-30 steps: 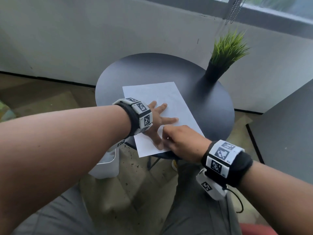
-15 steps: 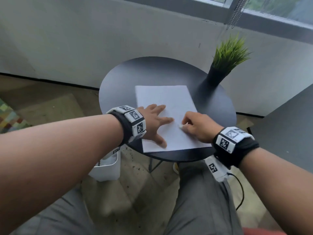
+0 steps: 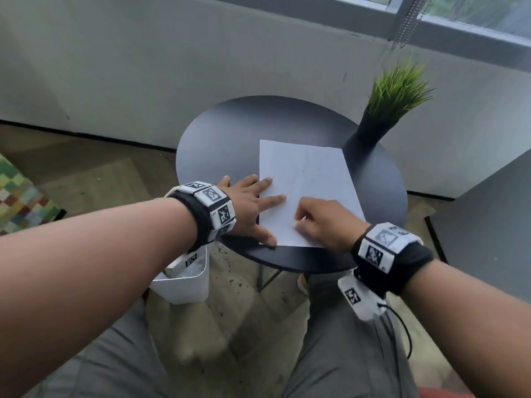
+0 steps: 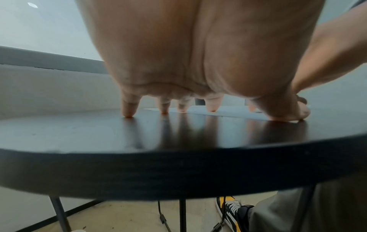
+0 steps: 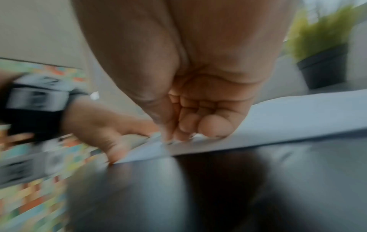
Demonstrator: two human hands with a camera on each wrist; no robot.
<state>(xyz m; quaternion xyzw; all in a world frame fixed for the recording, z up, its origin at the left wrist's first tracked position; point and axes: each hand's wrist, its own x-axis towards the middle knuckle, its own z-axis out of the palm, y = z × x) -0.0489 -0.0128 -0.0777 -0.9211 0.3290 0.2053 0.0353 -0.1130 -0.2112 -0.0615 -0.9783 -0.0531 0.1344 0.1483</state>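
A white sheet of paper (image 3: pixel 310 179) lies flat on a round black table (image 3: pixel 224 139). My left hand (image 3: pixel 250 205) is spread flat at the sheet's left edge. Its fingertips rest partly on the paper and partly on the tabletop, and its thumb sits at the near left corner. In the left wrist view the straight fingers (image 4: pixel 129 108) press down beside the paper (image 4: pixel 228 113). My right hand (image 3: pixel 321 222) sits on the near half of the sheet, its fingers curled into the palm. In the right wrist view the right hand (image 5: pixel 198 117) presses thumb and fingertips onto the paper (image 5: pixel 298 113).
A green grass plant in a black vase (image 3: pixel 393 93) stands at the table's far right. A white bin (image 3: pixel 186 282) sits on the floor under the near left rim. A grey cabinet (image 3: pixel 488 225) is at the right, and a colourful rug (image 3: pixel 17 202) at the left.
The sheet has slid right and turned squarer, no longer overhanging the near rim. My left fingers now rest at its left edge. My right hand has moved back toward the sheet's middle.
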